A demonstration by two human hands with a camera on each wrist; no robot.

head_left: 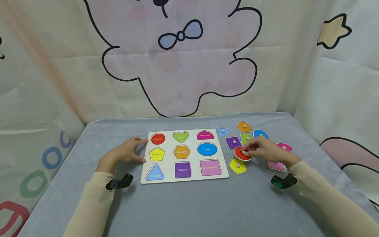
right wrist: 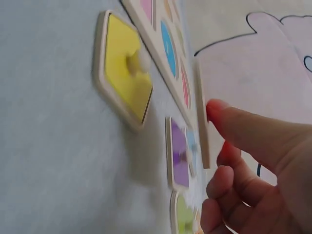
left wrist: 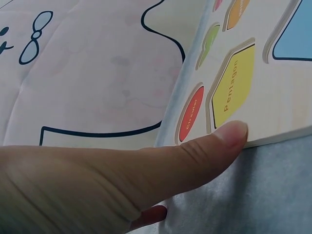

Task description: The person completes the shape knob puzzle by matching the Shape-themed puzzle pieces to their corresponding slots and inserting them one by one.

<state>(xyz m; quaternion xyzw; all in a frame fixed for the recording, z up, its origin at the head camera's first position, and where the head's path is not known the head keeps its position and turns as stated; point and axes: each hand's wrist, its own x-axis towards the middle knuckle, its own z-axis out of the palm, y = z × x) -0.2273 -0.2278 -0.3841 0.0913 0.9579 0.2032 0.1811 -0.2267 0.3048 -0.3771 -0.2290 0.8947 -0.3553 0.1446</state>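
One red circle puzzle piece was pinched, apparently by its knob, in the right hand's grip, just right of the shape board on the tabletop. The left hand's grip, uncurled, touched the board's left edge. The piece looked light, stiff, probably smooth; its knob seemed the best hold.

Nine shape pieces, one board

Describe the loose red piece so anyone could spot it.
On the grey table sits a white board. Just right of it, the right hand holds the red piece, near a purple square and a yellow pentagon. Of everything loose, it alone is red.
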